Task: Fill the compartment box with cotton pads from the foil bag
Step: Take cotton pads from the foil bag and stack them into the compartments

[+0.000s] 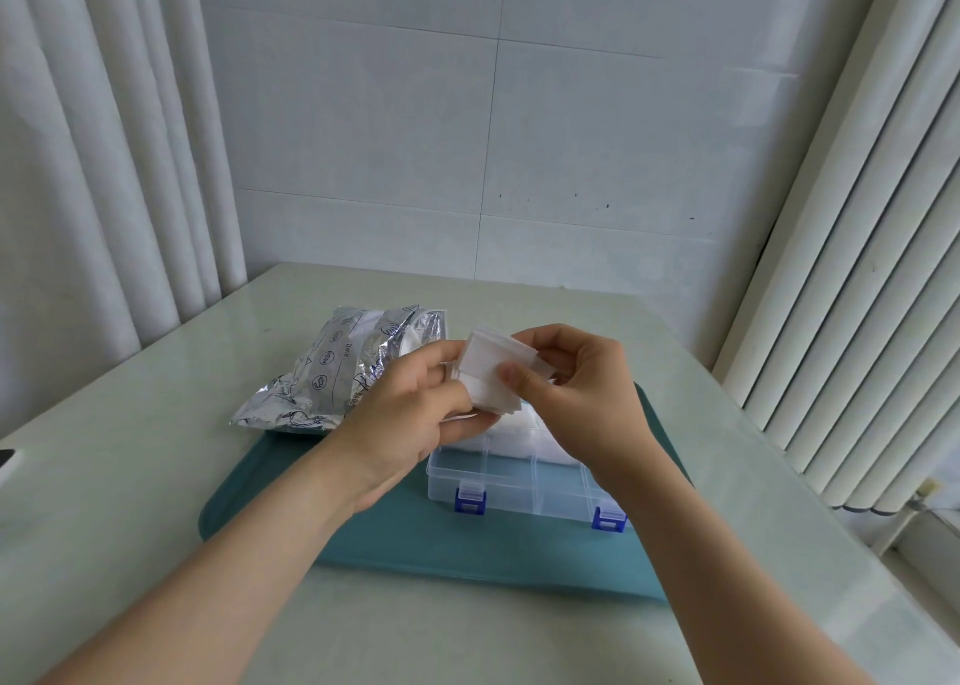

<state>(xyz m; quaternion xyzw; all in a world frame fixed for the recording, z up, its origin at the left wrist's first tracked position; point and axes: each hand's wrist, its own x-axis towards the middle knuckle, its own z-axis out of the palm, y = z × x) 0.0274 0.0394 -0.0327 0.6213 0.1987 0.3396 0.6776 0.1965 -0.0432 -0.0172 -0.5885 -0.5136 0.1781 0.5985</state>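
Note:
A stack of white square cotton pads (pixel 488 367) is held above the clear compartment box (pixel 519 481), which has blue latches on its front wall. My left hand (pixel 415 414) grips the stack from the left and below. My right hand (pixel 576 398) pinches it from the right, thumb on the front pad. The box's back compartments hold white pads; the front ones look bare. The crumpled foil bag (pixel 337 372) lies to the left, its open end toward the hands, white pads showing inside.
The box stands on a teal tray (pixel 363 544) on a pale green table (pixel 130 476). The bag's near edge overlaps the tray's back left corner. A dark-and-white object (pixel 8 463) pokes in at the left edge. Curtains hang on both sides.

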